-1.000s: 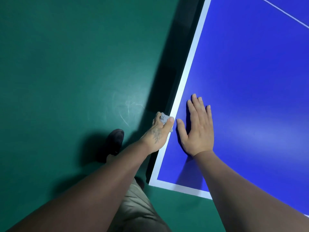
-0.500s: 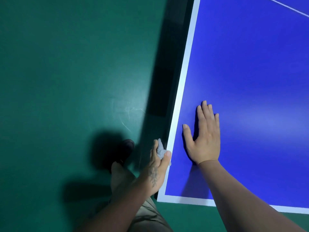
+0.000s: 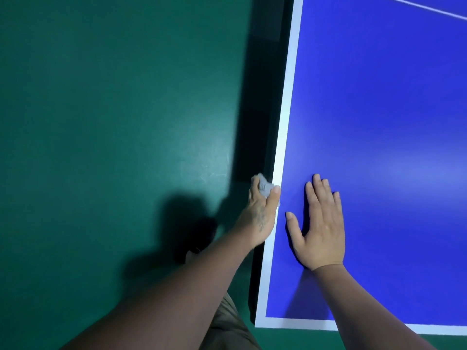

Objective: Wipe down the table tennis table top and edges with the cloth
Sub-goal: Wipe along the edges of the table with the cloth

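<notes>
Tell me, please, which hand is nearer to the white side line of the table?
The left. The left hand holds the cloth against the table's side, its thumb lying on the white side line. The right hand rests flat on the blue top, clear of the line.

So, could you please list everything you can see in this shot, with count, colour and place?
table: one, blue top with white border lines, fills the right side; its near left corner is at bottom centre.
cloth: one, pale grey, bunched against the table's left edge.
floor: one, dark green, left side and along the bottom.
shoe: one, dark, on the floor in shadow beside the table.
trousers: one, khaki, bottom centre.
left hand: one, at the table's left edge, grip closed on the cloth.
right hand: one, flat on the blue top, fingers spread, holding nothing.
</notes>
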The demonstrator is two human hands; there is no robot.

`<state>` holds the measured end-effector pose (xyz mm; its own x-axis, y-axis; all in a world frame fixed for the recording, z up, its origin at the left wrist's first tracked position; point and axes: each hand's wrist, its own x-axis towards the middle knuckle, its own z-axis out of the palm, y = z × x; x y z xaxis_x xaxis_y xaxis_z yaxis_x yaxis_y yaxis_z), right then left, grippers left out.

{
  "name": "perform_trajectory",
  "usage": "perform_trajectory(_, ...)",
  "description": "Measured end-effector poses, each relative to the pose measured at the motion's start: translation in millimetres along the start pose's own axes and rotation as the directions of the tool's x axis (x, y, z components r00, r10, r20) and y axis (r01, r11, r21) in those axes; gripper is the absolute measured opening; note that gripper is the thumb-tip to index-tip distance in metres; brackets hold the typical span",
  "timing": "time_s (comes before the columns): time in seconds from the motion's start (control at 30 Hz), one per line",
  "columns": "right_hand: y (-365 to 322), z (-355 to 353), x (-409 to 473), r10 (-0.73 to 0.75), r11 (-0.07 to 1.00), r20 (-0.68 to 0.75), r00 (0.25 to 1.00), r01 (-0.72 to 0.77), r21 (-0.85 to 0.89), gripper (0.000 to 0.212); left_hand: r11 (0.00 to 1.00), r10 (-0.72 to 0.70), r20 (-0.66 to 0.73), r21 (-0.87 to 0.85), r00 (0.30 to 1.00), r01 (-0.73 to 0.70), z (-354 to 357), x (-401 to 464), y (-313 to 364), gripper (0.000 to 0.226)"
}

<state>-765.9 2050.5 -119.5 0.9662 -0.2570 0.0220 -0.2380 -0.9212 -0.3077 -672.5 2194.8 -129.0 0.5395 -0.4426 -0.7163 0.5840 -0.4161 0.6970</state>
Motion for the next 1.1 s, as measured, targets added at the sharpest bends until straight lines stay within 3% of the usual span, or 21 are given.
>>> perform_trajectory(0.1, -1, 0, 0, -0.002, 1.000, 0.008, 1.000, 0.003, -0.013, 0.074, 0.999, -0.051, 0.013, -0.005, 0.999, 0.051, 12, -36, -38, 0.098)
perform_trajectory(0.3, -1, 1, 0, 0.002, 1.000, 0.006, 1.000, -0.002, -0.024, 0.072, 0.992, -0.124, 0.030, 0.035, 0.992, 0.123, 20, -60, -65, 0.092)
perform_trajectory(0.43, -1, -2, 1, 0.004, 1.000, 0.019, 1.000, -0.004, -0.027, 0.073, 0.995, -0.090, 0.001, 0.033, 0.996, 0.090, 18, -33, -37, 0.100)
perform_trajectory(0.57, -2, -3, 2, 0.012, 1.000, 0.027, 1.000, -0.012, -0.005, 0.071, 0.999, 0.009, -0.096, -0.037, 0.995, -0.012, -6, 47, 33, 0.107)
perform_trajectory(0.63, -2, -3, 3, 0.014, 1.000, 0.033, 0.999, -0.014, 0.000, 0.070, 0.999, 0.037, -0.081, 0.020, 0.996, -0.036, -22, 80, 63, 0.102)
perform_trajectory(0.7, 0, -4, 3, 0.018, 1.000, 0.036, 0.999, -0.018, 0.008, 0.070, 0.997, 0.053, -0.054, 0.059, 0.997, -0.050, -29, 91, 73, 0.091)
perform_trajectory(0.83, -4, -5, 9, 0.067, 0.997, 0.021, 0.998, -0.068, 0.032, 0.068, 0.997, 0.079, -0.030, 0.002, 0.996, -0.079, -26, 74, 60, 0.099)
perform_trajectory(0.93, -13, -7, 49, 0.156, 0.985, -0.066, 0.986, -0.150, 0.091, 0.061, 1.000, 0.005, -0.015, -0.023, 1.000, -0.006, -11, 41, 32, 0.093)
perform_trajectory(1.03, -21, -7, 127, 0.126, 0.989, -0.169, 0.978, -0.110, 0.101, 0.053, 0.983, -0.038, 0.023, -0.178, 0.999, 0.041, -1, 15, 9, 0.081)
perform_trajectory(1.1, -22, -6, 187, 0.123, 0.990, -0.220, 0.968, -0.105, 0.096, 0.050, 0.994, -0.076, 0.006, -0.083, 0.997, 0.077, -3, 13, 13, 0.079)
